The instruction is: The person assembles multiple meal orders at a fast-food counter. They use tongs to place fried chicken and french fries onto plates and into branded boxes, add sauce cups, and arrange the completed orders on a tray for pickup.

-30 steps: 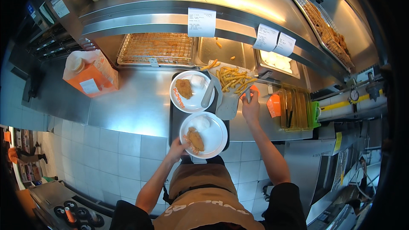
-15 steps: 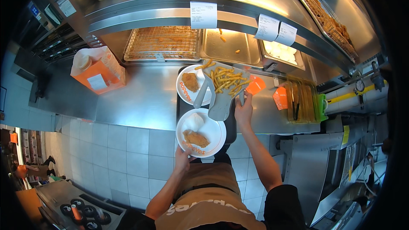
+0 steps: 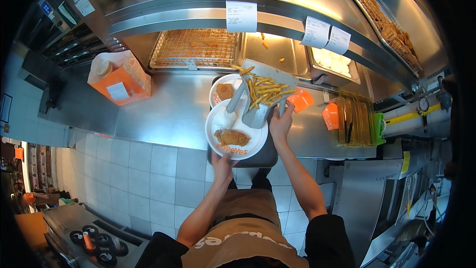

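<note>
Since a second ago: scoop of fries has swung leftward from over the surface to above the two plates, and the near plate has lifted up under it.
Surface: brushed stainless steel surface [image 3: 168, 114], smooth and reflective, running beneath a long steel shelf with paper slips clipped to its edge.
Wire tray: rectangular mesh tray [image 3: 196, 47] set in a well behind the plates, crumbs scattered on it.
Orange box: folded cardboard carton [image 3: 121, 77] standing well to the left on the surface.
Dark tray: flat rectangular tray [image 3: 253, 156] beneath the plates, only its near edge showing.
Near plate: round white plate [image 3: 248, 141], glossy, carrying a breaded fried piece and a pale mound, held from below at its near rim by the left hand [image 3: 222, 161], fingers curled under.
Far plate: second round white plate [image 3: 218, 87] just behind, with another fried piece, partly covered.
Scoop: grey metal fry scoop [image 3: 265, 92], wide-mouthed and tapering to a funnel, loaded with thin golden fries [image 3: 265, 89], tilted over the near plate.
Right hand: right hand [image 3: 280, 121] closed around the scoop's handle.
Step in hand: judged to be portioning fries onto the near plate.
Next move calls for: a steady tip of the funnel end over bare plate, clear of the fried piece.
</note>
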Motion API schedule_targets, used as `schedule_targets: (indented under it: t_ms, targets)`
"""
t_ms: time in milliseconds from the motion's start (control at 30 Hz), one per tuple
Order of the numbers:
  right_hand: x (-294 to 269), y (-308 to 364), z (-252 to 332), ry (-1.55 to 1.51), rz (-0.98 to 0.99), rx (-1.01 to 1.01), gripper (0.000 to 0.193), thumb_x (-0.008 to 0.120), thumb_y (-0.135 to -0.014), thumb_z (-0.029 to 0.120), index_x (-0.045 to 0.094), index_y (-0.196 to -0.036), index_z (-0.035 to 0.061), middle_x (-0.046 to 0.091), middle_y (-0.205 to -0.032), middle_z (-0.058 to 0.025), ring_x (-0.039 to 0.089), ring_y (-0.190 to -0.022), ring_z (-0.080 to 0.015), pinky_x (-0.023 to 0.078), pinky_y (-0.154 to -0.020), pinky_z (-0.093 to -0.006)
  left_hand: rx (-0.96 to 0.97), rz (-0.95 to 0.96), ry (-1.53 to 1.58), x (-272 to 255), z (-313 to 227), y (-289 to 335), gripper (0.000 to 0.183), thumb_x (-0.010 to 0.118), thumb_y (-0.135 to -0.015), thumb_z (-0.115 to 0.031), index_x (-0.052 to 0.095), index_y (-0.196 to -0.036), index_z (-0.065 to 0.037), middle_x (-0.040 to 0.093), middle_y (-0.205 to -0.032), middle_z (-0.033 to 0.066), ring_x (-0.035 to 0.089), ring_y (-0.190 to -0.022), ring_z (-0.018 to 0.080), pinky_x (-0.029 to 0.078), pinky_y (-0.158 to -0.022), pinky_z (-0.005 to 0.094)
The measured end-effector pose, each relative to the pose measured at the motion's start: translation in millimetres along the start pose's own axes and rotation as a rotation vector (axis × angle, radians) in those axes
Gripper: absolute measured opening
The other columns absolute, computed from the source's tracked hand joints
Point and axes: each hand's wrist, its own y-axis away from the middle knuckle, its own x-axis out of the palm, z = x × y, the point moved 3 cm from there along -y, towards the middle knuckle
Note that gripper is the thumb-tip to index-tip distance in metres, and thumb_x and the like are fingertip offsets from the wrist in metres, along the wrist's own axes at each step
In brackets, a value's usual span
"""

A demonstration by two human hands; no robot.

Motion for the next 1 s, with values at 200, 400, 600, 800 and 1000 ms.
schedule_targets:
  t_ms: [200, 400, 600, 800, 1000]
  targets:
    - [11, -14, -4, -0.049, -0.078, -0.098, 0.038, 0.058, -0.093, 0.007, 0.04, -0.127, 0.0062, 0.066, -0.092, -0.024, 0.064, -0.087, -0.0442, 0.047, -0.076, -0.0474, -0.02, -0.015, 0.03, 17, -5, -12, 0.066, 0.043, -0.083, 0.008, 0.035, -0.144, -0.014, 0.054, -0.128, 0.0123, 0.064, -0.107, 0.0267, 0.062, -0.072, 0.0402]
    - [18, -22, -3, -0.1, -0.103, -0.085, 0.039, 0.057, -0.093, 0.007, 0.038, -0.128, 0.0053, 0.066, -0.098, -0.024, 0.065, -0.089, -0.0423, 0.047, -0.077, -0.0464, -0.018, -0.007, 0.018, 30, -8, -19, 0.062, 0.043, -0.083, 0.008, 0.036, -0.142, -0.012, 0.056, -0.126, 0.0127, 0.064, -0.105, 0.0264, 0.063, -0.071, 0.0397]
    - [19, -31, -12, -0.103, -0.068, -0.007, 0.04, 0.057, -0.093, 0.006, 0.038, -0.128, 0.0047, 0.064, -0.104, -0.0248, 0.064, -0.094, -0.0432, 0.047, -0.081, -0.047, -0.028, -0.02, 0.032, 34, -7, -27, 0.062, 0.042, -0.083, 0.007, 0.036, -0.142, -0.012, 0.056, -0.126, 0.0131, 0.064, -0.106, 0.027, 0.063, -0.073, 0.0412]
    - [19, -36, -14, -0.09, -0.069, -0.021, 0.038, 0.057, -0.093, 0.006, 0.038, -0.126, 0.0041, 0.063, -0.102, -0.0238, 0.063, -0.094, -0.0429, 0.046, -0.082, -0.0469, -0.044, -0.003, 0.023, 32, -6, -31, 0.063, 0.042, -0.083, 0.007, 0.035, -0.143, -0.012, 0.056, -0.126, 0.014, 0.064, -0.105, 0.0277, 0.063, -0.073, 0.041]
    - [19, -38, -14, -0.104, -0.02, 0.048, 0.039, 0.058, -0.093, 0.006, 0.037, -0.126, 0.0041, 0.062, -0.101, -0.0251, 0.063, -0.093, -0.0435, 0.046, -0.081, -0.0476, -0.048, 0.002, -0.021, 28, -7, -32, 0.059, 0.043, -0.083, 0.008, 0.038, -0.138, -0.013, 0.059, -0.118, 0.0123, 0.066, -0.099, 0.027, 0.063, -0.074, 0.0456]
